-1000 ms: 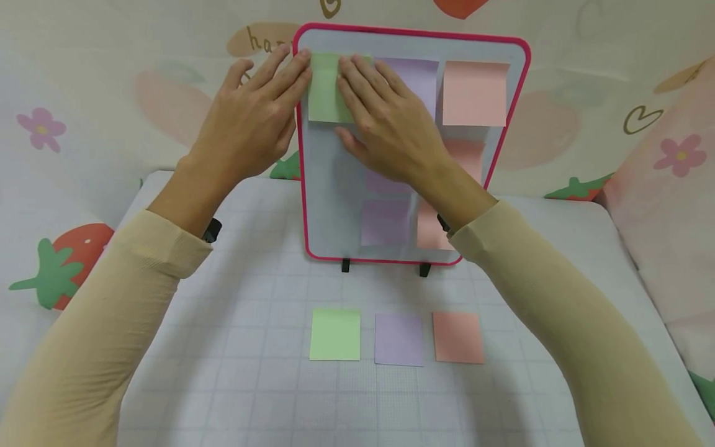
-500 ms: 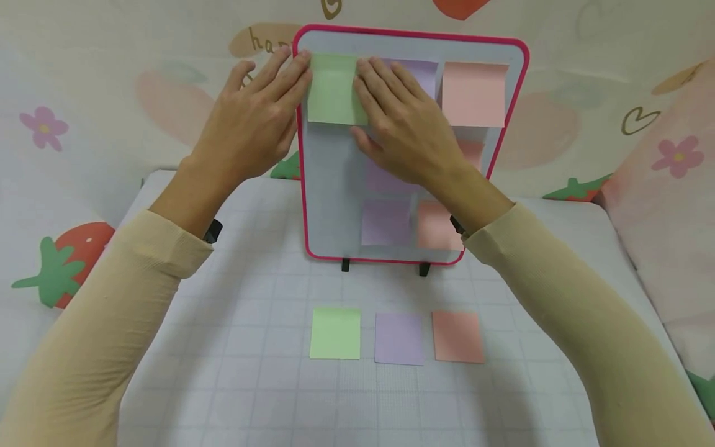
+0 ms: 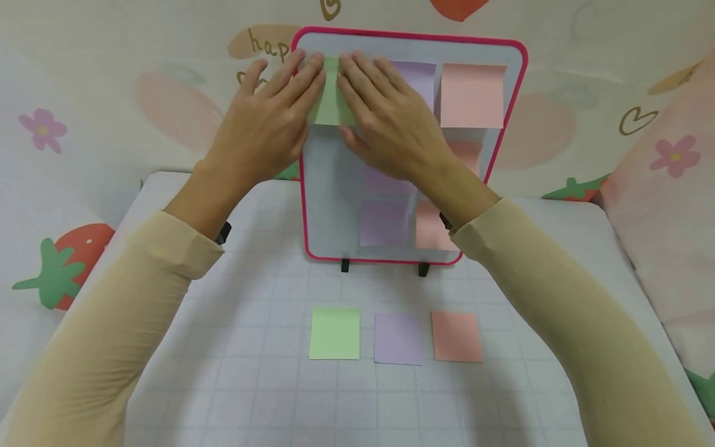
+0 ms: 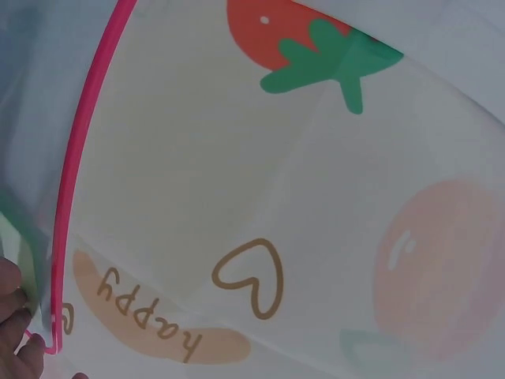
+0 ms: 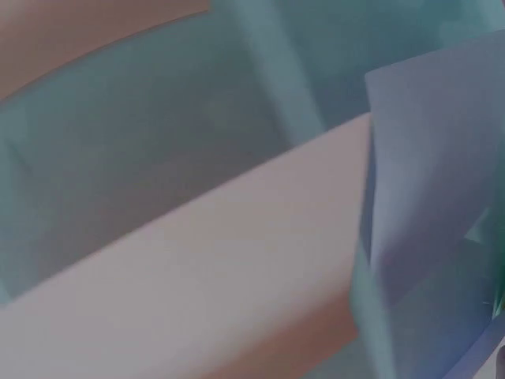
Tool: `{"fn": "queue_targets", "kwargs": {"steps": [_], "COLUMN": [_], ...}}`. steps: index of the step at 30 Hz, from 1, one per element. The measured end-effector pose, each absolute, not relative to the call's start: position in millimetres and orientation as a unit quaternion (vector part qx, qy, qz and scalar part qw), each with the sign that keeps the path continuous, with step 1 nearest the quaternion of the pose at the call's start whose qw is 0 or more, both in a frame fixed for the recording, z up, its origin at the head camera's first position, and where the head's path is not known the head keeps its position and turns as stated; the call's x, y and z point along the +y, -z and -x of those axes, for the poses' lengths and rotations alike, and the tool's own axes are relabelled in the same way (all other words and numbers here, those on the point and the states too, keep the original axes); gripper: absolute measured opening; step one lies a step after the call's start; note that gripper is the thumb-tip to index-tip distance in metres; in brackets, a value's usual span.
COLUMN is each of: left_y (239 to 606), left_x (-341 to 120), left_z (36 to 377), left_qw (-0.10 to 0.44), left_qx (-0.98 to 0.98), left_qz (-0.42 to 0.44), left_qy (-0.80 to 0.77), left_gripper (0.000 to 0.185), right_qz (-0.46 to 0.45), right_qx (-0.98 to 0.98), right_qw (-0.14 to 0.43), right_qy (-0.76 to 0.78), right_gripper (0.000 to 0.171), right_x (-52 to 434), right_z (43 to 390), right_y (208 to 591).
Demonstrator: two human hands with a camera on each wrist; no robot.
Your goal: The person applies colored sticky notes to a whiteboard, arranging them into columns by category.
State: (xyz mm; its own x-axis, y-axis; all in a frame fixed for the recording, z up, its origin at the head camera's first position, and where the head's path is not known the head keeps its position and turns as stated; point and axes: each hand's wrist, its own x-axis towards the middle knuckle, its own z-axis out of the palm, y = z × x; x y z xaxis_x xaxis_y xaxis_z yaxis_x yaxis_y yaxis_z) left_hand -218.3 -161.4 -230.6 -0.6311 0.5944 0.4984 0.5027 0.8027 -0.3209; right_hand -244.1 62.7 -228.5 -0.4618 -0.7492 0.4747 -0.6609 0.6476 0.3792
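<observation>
Green note (image 3: pixel 331 105) under both flat hands (image 3: pixel 329 118)

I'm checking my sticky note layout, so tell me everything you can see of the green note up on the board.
The green note is a pale green paper square stuck flat in the top left corner of the upright, pink-rimmed whiteboard. Only a narrow middle strip shows, blank as far as visible. The left hand covers its left side and the right hand its right, straight fingers pressing it to the board. A purple note sits just right of it.
</observation>
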Motion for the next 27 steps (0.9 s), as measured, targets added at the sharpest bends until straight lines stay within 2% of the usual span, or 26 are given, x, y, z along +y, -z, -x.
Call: {"fn": "queue_targets", "kwargs": {"steps": [17,27], "left_y": [234.5,234.7], "left_x": [-170.8,-171.5], "left_z": [217.3,210.5], "left_qw": [0.304,0.310], "left_qx": [-0.901,-0.897], "left_qz": [0.301,0.307], "left_qy": [-0.074,-0.071], "left_gripper": [0.052,0.053], "right_qz": [-0.418,-0.428], "right_qx": [-0.847,-0.838], "right_qw": [0.322,0.335], "right_qy": [0.068,0.054], "right_gripper": [0.057,0.056], "right_x": [77.0,81.1], "right_z": [245.3,231.4], "right_y": [234.1,240.3]}}
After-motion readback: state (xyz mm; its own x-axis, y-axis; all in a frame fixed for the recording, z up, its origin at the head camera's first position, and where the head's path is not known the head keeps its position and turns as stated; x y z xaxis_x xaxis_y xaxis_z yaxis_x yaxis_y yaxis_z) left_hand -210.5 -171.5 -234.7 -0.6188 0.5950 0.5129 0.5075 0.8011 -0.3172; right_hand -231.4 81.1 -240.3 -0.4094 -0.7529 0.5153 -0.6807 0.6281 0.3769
